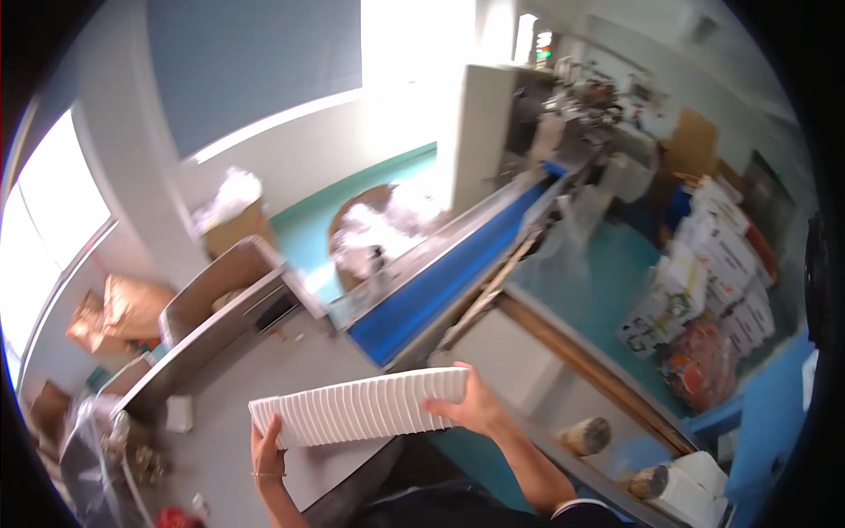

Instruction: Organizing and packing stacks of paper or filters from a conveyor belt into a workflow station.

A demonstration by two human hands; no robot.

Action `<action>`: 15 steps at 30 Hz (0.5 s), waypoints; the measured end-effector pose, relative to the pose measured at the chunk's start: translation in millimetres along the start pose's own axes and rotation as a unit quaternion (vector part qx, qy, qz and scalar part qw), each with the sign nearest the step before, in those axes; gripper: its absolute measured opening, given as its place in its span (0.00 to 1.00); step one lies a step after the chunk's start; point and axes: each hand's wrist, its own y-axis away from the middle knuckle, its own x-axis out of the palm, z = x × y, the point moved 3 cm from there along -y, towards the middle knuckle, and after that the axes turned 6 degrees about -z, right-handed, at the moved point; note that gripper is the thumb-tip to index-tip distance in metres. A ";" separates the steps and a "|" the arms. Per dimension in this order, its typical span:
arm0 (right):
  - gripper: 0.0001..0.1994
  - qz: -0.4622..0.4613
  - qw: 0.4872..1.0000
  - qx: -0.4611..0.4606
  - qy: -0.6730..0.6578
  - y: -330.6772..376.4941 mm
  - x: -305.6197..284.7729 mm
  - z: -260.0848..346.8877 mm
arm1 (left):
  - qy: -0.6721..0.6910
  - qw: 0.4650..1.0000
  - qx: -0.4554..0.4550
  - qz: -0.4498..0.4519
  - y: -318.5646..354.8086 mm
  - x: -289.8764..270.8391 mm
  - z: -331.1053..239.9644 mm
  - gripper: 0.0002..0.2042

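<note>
A long white stack of thin nested pieces spans the space between my two hands; whether they are cups or trays I cannot tell. My left hand grips its left end, thumb on the near side. At the other end, my right hand is closed round the stack, with the thumb laid across its ridges. The stack is held nearly level, its right end slightly higher, above the near edge of a grey table. Some fingers are hidden behind it.
A blue conveyor belt runs from the table toward a machine at the far right. A side table holds a roll-shaped item and white stacks. Plastic bags hang at the left; cartons stand right.
</note>
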 end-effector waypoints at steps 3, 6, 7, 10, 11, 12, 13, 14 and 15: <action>0.49 0.197 0.980 -0.002 0.001 -38.5 117.3 -32.6 | -0.085 0.983 -0.050 -0.156 28.1 -109.5 6.7 0.27; 0.42 0.243 0.970 -0.024 0.020 -50.7 191.5 5.8 | -0.146 0.944 -0.060 -0.288 54.9 -174.7 10.3 0.29; 0.35 0.233 0.972 -0.036 0.018 -56.6 211.0 17.4 | -0.177 0.934 -0.030 -0.310 59.6 -186.7 3.7 0.29; 0.19 0.195 0.977 -0.067 0.046 -89.3 238.4 32.9 | -0.294 0.870 0.012 -0.395 73.2 -207.1 -4.7 0.34; 0.18 0.182 0.979 -0.071 0.064 -101.9 242.9 24.7 | -0.377 0.817 0.040 -0.435 71.8 -211.1 -7.5 0.38; 0.18 0.196 0.976 -0.070 0.071 -110.9 246.7 14.5 | -0.457 0.753 0.065 -0.469 71.8 -211.7 -11.4 0.41; 0.17 0.207 0.978 -0.012 -0.010 -120.5 248.1 2.4 | -0.456 0.751 0.053 -0.475 68.6 -213.1 -14.6 0.41; 0.16 0.214 0.972 0.047 -0.089 -125.2 247.3 -6.4 | -0.481 0.735 0.064 -0.473 67.2 -208.8 -22.7 0.43; 0.16 0.223 0.970 0.049 -0.080 -123.3 245.4 -9.2 | -0.505 0.720 0.076 -0.470 66.1 -204.4 -27.7 0.45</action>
